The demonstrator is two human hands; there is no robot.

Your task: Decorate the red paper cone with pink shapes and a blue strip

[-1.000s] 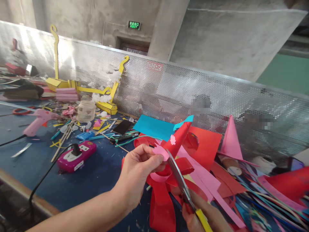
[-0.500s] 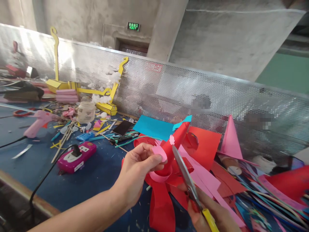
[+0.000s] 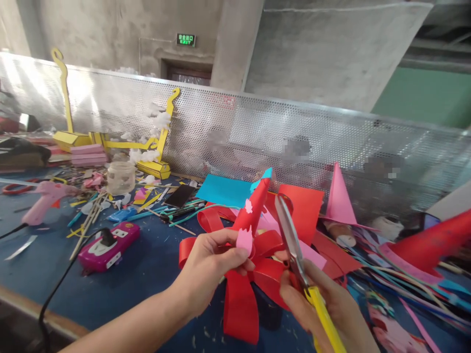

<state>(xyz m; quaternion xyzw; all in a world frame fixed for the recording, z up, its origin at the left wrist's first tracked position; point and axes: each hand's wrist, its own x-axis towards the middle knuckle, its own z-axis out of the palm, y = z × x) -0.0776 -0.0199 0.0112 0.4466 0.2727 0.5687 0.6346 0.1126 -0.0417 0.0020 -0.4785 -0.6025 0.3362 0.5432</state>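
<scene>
My left hand point(image 3: 211, 267) pinches a small pink paper cutout point(image 3: 244, 240) between thumb and fingers, just in front of a red paper cone point(image 3: 255, 206) with a pink flower stuck on it. Red paper loops point(image 3: 241, 299) spread out below the cone like petals. My right hand point(image 3: 324, 309) grips yellow-handled scissors point(image 3: 294, 250), blades together and pointing up and away, to the right of the cutout and apart from it.
A magenta power strip point(image 3: 106, 247) with a black plug lies at left, a pink glue gun point(image 3: 40, 201) further left. A glass jar point(image 3: 120, 177), phone point(image 3: 180, 195), blue sheet point(image 3: 222, 190), pink cone point(image 3: 338, 198) and paper strips crowd the blue table. A perforated metal screen point(image 3: 331, 142) stands behind.
The scissors have lifted off the pink cutout and swung upright to the right. The cutout now hangs free in my left hand. The view has shifted a little.
</scene>
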